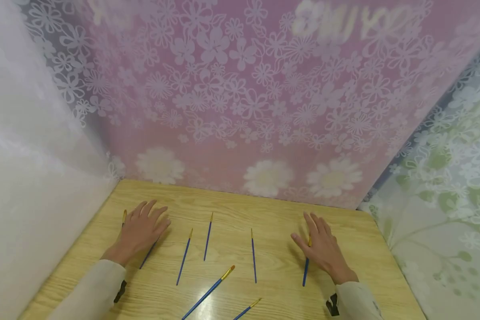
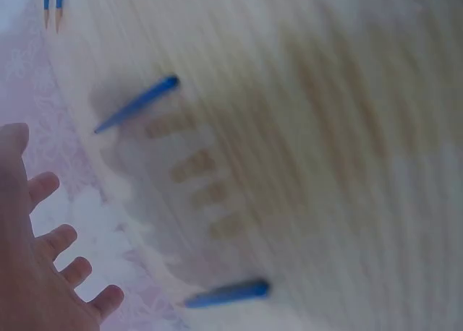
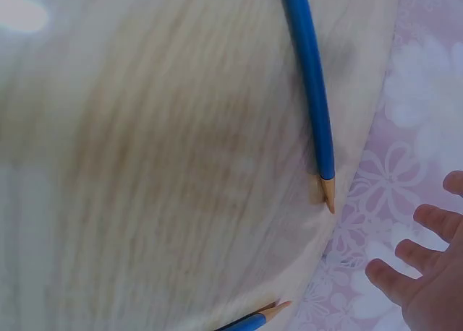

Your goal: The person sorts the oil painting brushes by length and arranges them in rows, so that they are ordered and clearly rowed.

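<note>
My left hand (image 1: 139, 230) is spread over the table's left side, above a thin blue paintbrush (image 1: 148, 254) partly hidden by it. Another brush tip (image 1: 124, 216) pokes out beside that hand. In the left wrist view its fingers (image 2: 56, 241) are extended and hold nothing. On the right, my right hand (image 1: 323, 247) reaches over a blue paintbrush (image 1: 306, 271) whose gold ferrule shows near the thumb. Its fingers (image 3: 418, 256) look straight and free of any object in the right wrist view. Whether either hand touches a brush cannot be told.
Between the hands lie several blue paintbrushes, among them a slim one (image 1: 208, 240), another (image 1: 254, 260) and a thicker one (image 1: 208, 293). A shorter-looking brush (image 1: 248, 308) is cut off at the frame's bottom. Flowered pink cloth (image 1: 240, 133) closes off the wooden table's (image 1: 280, 222) back.
</note>
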The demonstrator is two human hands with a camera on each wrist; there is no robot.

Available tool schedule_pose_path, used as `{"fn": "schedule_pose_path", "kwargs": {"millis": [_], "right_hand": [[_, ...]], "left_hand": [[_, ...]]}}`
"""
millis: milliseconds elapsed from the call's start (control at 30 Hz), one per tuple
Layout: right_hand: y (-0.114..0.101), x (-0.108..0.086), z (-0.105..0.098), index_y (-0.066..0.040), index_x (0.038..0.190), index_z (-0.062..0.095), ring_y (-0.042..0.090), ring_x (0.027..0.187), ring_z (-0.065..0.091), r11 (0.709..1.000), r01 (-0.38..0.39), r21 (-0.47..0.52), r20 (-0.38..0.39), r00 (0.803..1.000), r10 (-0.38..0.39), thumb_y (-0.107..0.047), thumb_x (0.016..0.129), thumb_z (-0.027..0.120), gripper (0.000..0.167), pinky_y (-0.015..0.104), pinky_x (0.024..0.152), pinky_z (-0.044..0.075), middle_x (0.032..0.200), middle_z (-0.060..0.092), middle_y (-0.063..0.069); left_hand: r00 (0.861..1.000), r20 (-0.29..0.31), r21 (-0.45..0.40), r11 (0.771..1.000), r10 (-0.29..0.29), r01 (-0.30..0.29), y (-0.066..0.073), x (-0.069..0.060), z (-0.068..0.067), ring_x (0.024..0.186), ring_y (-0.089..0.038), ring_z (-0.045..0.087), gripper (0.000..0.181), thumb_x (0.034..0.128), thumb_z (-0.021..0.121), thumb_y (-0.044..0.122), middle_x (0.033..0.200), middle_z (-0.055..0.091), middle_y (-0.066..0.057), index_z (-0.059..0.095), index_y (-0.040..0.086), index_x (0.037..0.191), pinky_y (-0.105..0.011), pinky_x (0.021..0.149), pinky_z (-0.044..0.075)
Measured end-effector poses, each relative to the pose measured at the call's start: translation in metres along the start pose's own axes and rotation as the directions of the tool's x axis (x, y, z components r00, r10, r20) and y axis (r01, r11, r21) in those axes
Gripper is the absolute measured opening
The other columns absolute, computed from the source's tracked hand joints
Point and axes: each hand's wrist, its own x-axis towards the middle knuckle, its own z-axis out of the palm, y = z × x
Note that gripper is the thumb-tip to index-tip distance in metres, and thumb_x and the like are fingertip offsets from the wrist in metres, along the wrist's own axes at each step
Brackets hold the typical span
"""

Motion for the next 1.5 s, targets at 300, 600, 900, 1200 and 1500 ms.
{"fn": "schedule_pose_path", "kwargs": {"millis": [300, 600, 900, 1200, 1500], "right_hand": [[0.002, -0.010, 0.003, -0.002, 0.172, 0.026, 0.059, 0.154, 0.031, 1.000, 0.024, 0.015, -0.009, 1.000, -0.024, -0.056, 0.107, 0.065, 0.092, 0.082, 0.116, 0.032, 0.173, 0.029, 0.029], [0.006, -0.020, 0.007, 0.006, 0.168, 0.029, 0.061, 0.151, 0.036, 1.000, 0.022, 0.015, -0.017, 1.000, -0.021, -0.050, 0.104, 0.072, 0.095, 0.081, 0.118, 0.031, 0.169, 0.033, 0.035], [0.008, -0.029, 0.008, 0.009, 0.165, 0.034, 0.056, 0.131, 0.054, 0.999, -0.026, -0.018, 0.007, 1.000, 0.026, -0.052, 0.103, 0.074, 0.096, 0.075, 0.107, 0.046, 0.150, 0.050, 0.038], [0.016, -0.033, 0.013, 0.014, 0.161, 0.039, 0.028, 0.089, 0.059, 0.993, -0.115, -0.020, 0.063, 0.991, 0.116, -0.054, 0.102, 0.074, 0.097, 0.050, 0.081, 0.055, 0.110, 0.064, 0.021], [0.019, -0.035, 0.020, 0.005, 0.107, 0.078, 0.023, 0.081, 0.062, 0.994, -0.106, -0.022, 0.063, 0.992, 0.107, -0.048, 0.101, 0.076, 0.054, 0.039, 0.068, 0.049, 0.118, 0.074, 0.025]], "left_hand": [[0.997, 0.052, 0.016, 0.998, -0.054, 0.053, -0.032, -0.021, -0.010, 0.151, -0.056, 0.034, 0.052, 0.1136, 0.057, 0.042, 0.168, 0.037, -0.027, 0.057, 0.012, 0.156, -0.081, 0.105, 0.041], [0.996, 0.002, 0.022, 0.996, -0.092, 0.092, -0.057, -0.043, -0.022, 0.141, -0.059, 0.043, 0.047, 0.1098, 0.065, 0.033, 0.159, 0.046, -0.031, 0.062, 0.006, 0.148, -0.080, 0.098, 0.045], [0.993, -0.032, 0.019, 0.994, -0.112, 0.112, -0.075, -0.059, -0.025, 0.118, -0.055, 0.058, 0.046, 0.1047, 0.073, 0.027, 0.140, 0.056, -0.036, 0.065, 0.000, 0.141, -0.068, 0.093, 0.052], [0.994, -0.003, 0.067, 0.992, -0.106, 0.106, -0.079, -0.063, -0.027, 0.099, -0.048, 0.067, 0.052, 0.1027, 0.077, 0.030, 0.121, 0.068, -0.033, 0.066, -0.006, 0.138, -0.060, 0.082, 0.057], [0.971, 0.138, -0.051, 0.977, -0.196, 0.205, -0.076, -0.067, -0.031, 0.075, -0.017, 0.060, 0.050, 0.1115, 0.064, 0.032, 0.102, 0.067, -0.011, 0.060, -0.003, 0.147, -0.034, 0.058, 0.047]]}}
